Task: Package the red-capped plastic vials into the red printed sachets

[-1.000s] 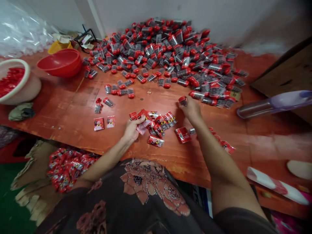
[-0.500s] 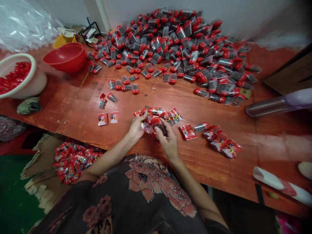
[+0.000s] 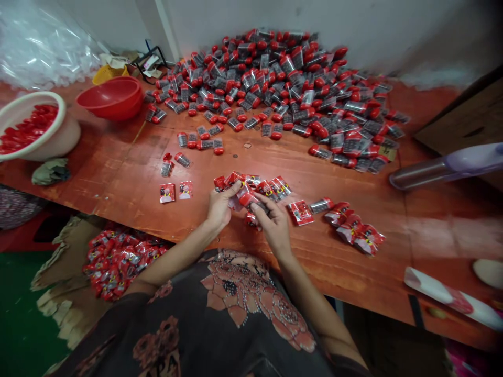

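Dark shirt [image 3: 223, 348] here, just below the fingers [image 3: 277, 208] — big, pale-dotted pink flowers [image 3: 271, 317] nearest them, smaller blooms [image 3: 153, 337] and letters [image 3: 164, 365] reading "APA" farther off — and short, dark sleeves [image 3: 346, 364]!

Gleams like clear plastic on the containers [image 3: 307, 98] beyond the right grip [image 3: 272, 217], glossy at their caps [image 3: 276, 136]; shines like printed film on the packets [image 3: 271, 189] beside the left grip [image 3: 220, 206]. Looks like scuffed wood in the worktop [image 3: 271, 158] beneath both, matt cloth in the shirt [image 3: 220, 340].
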Tool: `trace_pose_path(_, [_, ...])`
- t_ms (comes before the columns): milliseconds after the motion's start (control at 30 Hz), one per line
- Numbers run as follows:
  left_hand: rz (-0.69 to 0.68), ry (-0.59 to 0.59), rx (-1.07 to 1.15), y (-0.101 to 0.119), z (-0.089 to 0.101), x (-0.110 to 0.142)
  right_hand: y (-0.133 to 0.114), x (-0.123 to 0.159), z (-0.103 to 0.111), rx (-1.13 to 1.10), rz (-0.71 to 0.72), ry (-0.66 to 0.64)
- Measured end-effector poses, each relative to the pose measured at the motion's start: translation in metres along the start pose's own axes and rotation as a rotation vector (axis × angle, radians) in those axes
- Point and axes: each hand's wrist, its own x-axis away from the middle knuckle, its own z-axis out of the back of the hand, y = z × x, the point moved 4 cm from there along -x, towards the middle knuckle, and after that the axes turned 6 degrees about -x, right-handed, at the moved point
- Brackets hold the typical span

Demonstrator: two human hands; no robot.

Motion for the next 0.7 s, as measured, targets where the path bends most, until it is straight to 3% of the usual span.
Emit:
trace_pose_path(233, [-0.037,-0.062,-0.065,0.006,-0.005,0.009,-0.005,-0.004,0.005,-0.022,0.101,0.063])
trace_pose_path(467, [0.029,-0.164,-0.208,0.016,0.003,0.017,0.006,0.005,0.002,0.009,0.051,0.114])
trace_pose_path(633, [-0.006,-0.251,-0.307,0.025,0.012,0.014,-0.002,0.009,0.005,0.24,0.253,0.143])
trace_pose_path(700, [-0.053,-0.274,-0.342,0.027,0.015,0.016,-0.004,0.011,0.004,0.232,0.248,0.148])
